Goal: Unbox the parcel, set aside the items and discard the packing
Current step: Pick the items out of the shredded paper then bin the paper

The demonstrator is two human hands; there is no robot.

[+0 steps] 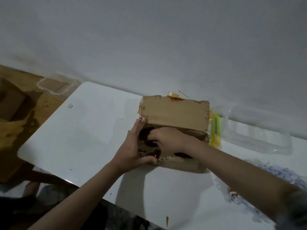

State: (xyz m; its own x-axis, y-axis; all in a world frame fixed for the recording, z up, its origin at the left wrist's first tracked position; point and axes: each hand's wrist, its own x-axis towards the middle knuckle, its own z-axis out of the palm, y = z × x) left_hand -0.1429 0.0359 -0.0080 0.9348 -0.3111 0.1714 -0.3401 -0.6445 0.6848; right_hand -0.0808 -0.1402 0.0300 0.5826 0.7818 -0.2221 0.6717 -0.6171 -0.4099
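A brown cardboard parcel box (pixel 174 112) stands on the white table (pixel 86 133) near the wall, its far flap raised and scraps of tan tape along its edges. My left hand (pixel 132 145) presses flat against the box's left side, thumb on the near edge. My right hand (pixel 166 140) reaches down into the open box; its fingertips are hidden in the dark interior, so what they touch cannot be seen.
A yellow-green utility knife (pixel 216 130) lies right of the box. Clear plastic packaging (pixel 259 130) sits at the far right, bubble wrap (pixel 274 173) under my right forearm. Beyond the table's left edge are a clear plastic container (pixel 53 87) and a cardboard box (pixel 11 103) on the floor.
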